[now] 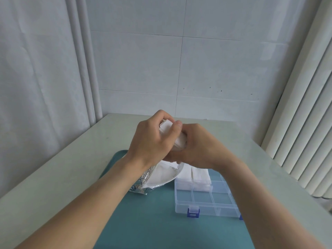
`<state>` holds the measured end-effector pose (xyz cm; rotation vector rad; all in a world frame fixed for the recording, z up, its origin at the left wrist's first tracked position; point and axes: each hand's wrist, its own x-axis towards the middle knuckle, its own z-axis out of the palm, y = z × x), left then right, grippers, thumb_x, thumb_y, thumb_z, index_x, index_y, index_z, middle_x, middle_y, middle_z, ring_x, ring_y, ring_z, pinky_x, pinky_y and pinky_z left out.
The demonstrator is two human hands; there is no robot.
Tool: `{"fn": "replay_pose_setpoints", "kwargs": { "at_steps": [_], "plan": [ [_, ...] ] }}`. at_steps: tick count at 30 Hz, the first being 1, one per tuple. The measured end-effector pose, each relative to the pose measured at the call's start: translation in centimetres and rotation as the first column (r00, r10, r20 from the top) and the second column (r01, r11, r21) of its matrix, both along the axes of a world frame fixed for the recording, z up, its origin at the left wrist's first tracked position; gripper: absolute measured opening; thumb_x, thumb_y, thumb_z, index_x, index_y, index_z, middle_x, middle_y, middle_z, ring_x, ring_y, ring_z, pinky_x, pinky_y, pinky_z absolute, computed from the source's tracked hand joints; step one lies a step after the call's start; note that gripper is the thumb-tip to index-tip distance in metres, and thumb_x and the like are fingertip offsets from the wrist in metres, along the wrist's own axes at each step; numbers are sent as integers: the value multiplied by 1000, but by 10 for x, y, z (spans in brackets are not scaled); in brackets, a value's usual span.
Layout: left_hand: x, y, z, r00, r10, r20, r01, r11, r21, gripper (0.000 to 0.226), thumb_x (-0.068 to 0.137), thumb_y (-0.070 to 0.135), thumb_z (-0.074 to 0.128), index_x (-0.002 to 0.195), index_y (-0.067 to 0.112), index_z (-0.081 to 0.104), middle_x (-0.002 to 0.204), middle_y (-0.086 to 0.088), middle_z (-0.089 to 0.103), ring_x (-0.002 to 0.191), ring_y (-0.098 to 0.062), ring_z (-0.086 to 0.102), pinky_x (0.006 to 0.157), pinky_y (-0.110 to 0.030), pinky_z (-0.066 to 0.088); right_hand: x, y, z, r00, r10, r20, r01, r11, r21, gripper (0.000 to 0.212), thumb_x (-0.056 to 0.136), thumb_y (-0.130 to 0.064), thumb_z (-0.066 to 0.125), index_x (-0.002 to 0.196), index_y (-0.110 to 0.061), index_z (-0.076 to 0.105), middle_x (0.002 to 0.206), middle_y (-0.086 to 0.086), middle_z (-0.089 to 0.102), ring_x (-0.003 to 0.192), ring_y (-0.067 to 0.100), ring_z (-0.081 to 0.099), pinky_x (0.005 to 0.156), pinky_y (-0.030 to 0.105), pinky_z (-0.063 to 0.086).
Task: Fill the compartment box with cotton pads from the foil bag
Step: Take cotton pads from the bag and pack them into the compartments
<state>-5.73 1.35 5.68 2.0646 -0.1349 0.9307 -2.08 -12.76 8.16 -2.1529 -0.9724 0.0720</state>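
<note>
Both hands are raised above the table and hold one stack of white cotton pads (177, 139) between them. My left hand (152, 139) curls its fingers over the stack's top, thumb on the front face. My right hand (199, 146) grips the stack's lower end. Below them lies the open foil bag (143, 186) with white pads showing in its mouth. To its right stands the clear compartment box (203, 200) with blue latches; its far compartments hold white pads (194, 174), the near ones look empty. My right forearm hides the box's right side.
Bag and box rest on a teal mat (152, 221) on a pale table (71, 168). A tiled wall stands behind, a curtain on the left, vertical blinds (305, 123) on the right.
</note>
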Motion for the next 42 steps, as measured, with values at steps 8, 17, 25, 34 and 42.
{"fn": "replay_pose_setpoints", "kwargs": {
  "at_steps": [8,17,25,34,42],
  "plan": [
    [8,4,-1,998,49,-44,-55,986,-158,8,90,18,65,85,18,71,82,11,69,82,0,62,66,-8,43,3,-1,-5,949,-42,-312,109,973,202,87,66,-16,93,139,-24,47,108,3,70,78,21,73,81,31,58],
    [10,9,5,955,-243,-168,109,819,-564,11,92,12,69,100,6,72,89,-11,72,62,-20,68,52,-24,52,11,-1,-8,812,102,-574,268,809,524,80,56,0,89,128,-8,56,109,17,68,85,24,74,80,28,60],
    [14,15,0,1000,27,2,-21,826,-563,10,83,19,80,89,22,73,92,2,73,83,-11,68,69,-25,56,17,-2,-9,714,206,-670,348,726,594,57,74,16,74,126,2,55,113,22,69,98,34,73,84,35,61],
    [10,10,6,968,-246,-54,159,763,-626,39,69,23,87,101,14,66,99,-9,73,83,-17,69,78,-37,56,20,-5,-6,814,115,-569,288,770,569,20,82,-4,77,100,-11,69,89,7,73,76,19,68,68,29,56],
    [-1,8,8,538,-792,-288,385,535,-752,28,93,22,65,116,7,68,105,-17,67,92,-30,69,73,-33,58,15,-14,1,990,0,-142,35,969,244,49,81,-4,80,123,-21,60,96,5,73,68,15,63,70,29,55]
  ]
}}
